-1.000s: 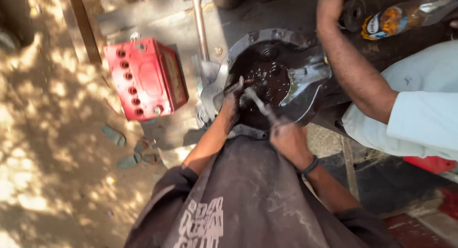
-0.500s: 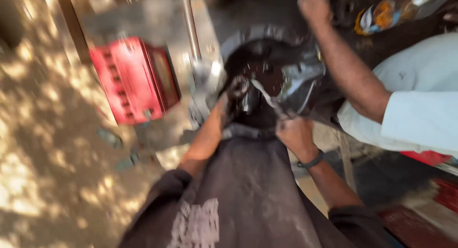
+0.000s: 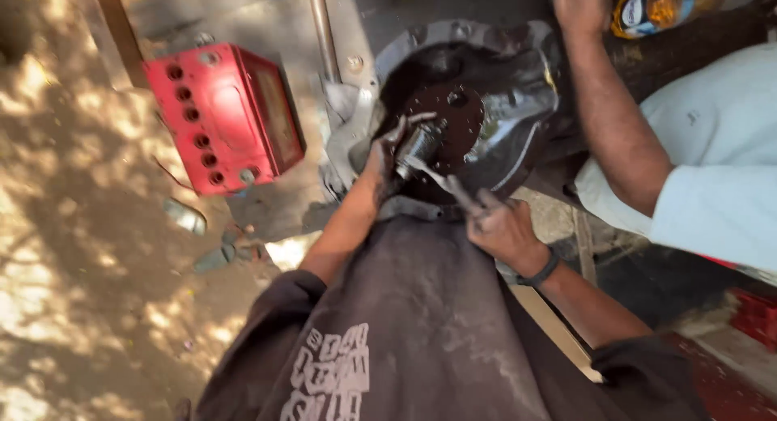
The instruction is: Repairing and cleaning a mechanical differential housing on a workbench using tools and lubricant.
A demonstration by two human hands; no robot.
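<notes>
Hard daylight falls in dappled patches on the dirt ground (image 3: pixel 73 251) left of the red battery box (image 3: pixel 222 117), as if through leaves, bleaching that ground pale. The box itself is brightly lit and saturated. Right of it, the dark metal housing (image 3: pixel 477 97) sits in shade, with dull glints along its rim. The whole frame is softly motion-blurred, most at the top edge.
</notes>
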